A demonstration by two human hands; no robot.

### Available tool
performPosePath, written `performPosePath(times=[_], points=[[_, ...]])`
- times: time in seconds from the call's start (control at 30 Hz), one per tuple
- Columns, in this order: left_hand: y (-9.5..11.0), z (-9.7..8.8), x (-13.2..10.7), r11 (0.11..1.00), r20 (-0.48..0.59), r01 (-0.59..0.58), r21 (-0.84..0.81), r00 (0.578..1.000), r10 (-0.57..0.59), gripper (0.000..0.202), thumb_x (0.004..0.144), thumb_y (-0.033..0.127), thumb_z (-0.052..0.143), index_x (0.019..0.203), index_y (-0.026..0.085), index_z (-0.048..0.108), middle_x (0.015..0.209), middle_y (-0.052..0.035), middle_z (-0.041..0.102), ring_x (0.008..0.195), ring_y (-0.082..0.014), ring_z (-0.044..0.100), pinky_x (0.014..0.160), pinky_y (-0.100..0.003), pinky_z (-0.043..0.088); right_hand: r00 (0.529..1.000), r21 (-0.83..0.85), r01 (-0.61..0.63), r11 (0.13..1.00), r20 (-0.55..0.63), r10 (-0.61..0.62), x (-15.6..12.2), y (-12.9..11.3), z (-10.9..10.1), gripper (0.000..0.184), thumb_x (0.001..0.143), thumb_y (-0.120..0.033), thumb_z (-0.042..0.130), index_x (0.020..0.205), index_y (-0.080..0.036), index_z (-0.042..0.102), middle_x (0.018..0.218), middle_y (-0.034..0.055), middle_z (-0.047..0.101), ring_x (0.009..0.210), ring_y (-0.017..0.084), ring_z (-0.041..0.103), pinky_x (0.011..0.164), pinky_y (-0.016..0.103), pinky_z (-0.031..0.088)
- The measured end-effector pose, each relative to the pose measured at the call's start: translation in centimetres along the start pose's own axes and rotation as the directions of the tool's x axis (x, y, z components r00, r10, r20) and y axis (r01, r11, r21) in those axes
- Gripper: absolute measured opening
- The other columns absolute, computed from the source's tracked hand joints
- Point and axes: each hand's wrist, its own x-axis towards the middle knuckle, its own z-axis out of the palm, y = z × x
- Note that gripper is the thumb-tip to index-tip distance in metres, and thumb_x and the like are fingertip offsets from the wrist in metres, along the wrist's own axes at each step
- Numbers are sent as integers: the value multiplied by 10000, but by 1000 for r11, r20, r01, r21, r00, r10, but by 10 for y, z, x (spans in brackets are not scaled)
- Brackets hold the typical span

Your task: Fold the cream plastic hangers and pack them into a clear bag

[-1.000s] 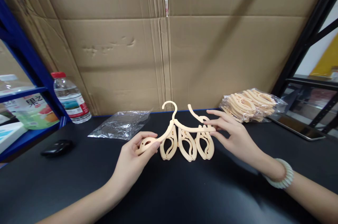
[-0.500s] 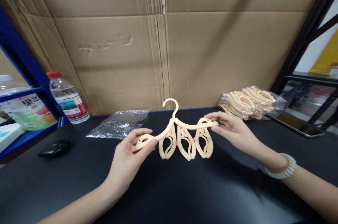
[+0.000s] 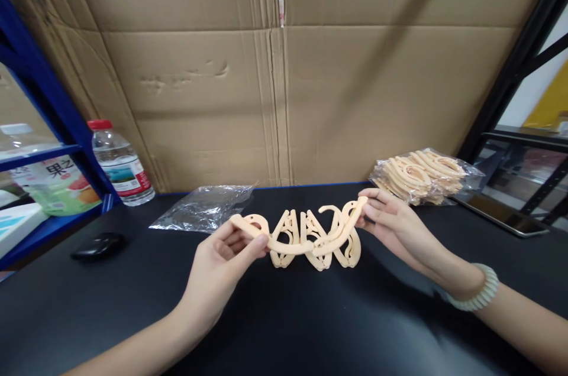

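Observation:
A cream folding hanger (image 3: 290, 248) is held up between my two hands, its arms bent upward from the middle joint. My left hand (image 3: 222, 269) pinches the left arm's end between thumb and fingers. At the other end, my right hand (image 3: 394, 222) grips the tip of the right arm. The hanger's hook (image 3: 328, 208) lies folded over beside the right arm. Behind it, several folded cream hangers (image 3: 284, 259) rest in a row on the black table (image 3: 284, 323), partly covered by the held one.
At the back right lies a clear bag of folded hangers (image 3: 412, 175), with a phone-like dark slab (image 3: 501, 214) beside it. An empty plastic bag (image 3: 202, 208), a water bottle (image 3: 122, 166) and a black mouse (image 3: 98, 246) are on the left. Cardboard (image 3: 199, 86) stands behind.
The hanger's arms have swung from sloping down to bending upward at the joint. Its hook has gone from upright to folded toward the right arm. Both hands still hold the ends.

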Motion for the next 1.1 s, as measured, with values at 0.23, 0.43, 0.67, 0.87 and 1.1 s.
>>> performPosePath(times=[0.23,0.43,0.67,0.87,1.1], points=[[-2,4,-7,998,92,68,-8,994,-67,228,751,305,755,857,138,642,860,-36,657,763,-139,634,625,-180,549,993,-93,-28,995,108,38,-10,5,13,204,798,-311,729,846,-193,569,899,20,599,851,144,587,846,316,494],[-6,5,-9,997,158,67,30,985,-71,236,780,305,732,921,140,639,820,-35,673,717,-123,621,638,-185,542,912,-260,-20,966,390,124,-20,5,22,188,877,-318,639,1018,-194,642,1007,60,623,920,169,612,872,341,496],[-9,5,-11,996,205,38,77,977,-53,242,783,308,726,946,150,643,805,-45,699,759,-151,650,705,-226,550,764,-341,4,940,608,217,-30,3,23,345,931,-306,558,1274,-272,584,1356,85,468,1172,230,508,979,409,444],[-6,8,-13,996,234,-20,88,972,-1,181,793,276,709,927,170,648,869,-47,705,767,-165,659,711,-252,557,763,-380,-20,925,592,260,-34,1,24,409,933,-315,549,1341,-317,519,1490,61,311,1186,234,490,974,405,450],[0,12,-22,984,283,-121,134,956,79,111,798,236,690,900,198,667,927,-46,677,860,-196,653,738,-269,558,756,-360,-19,933,605,249,-42,-3,33,436,916,-270,567,1337,-370,510,1510,49,277,994,151,590,938,354,488]])
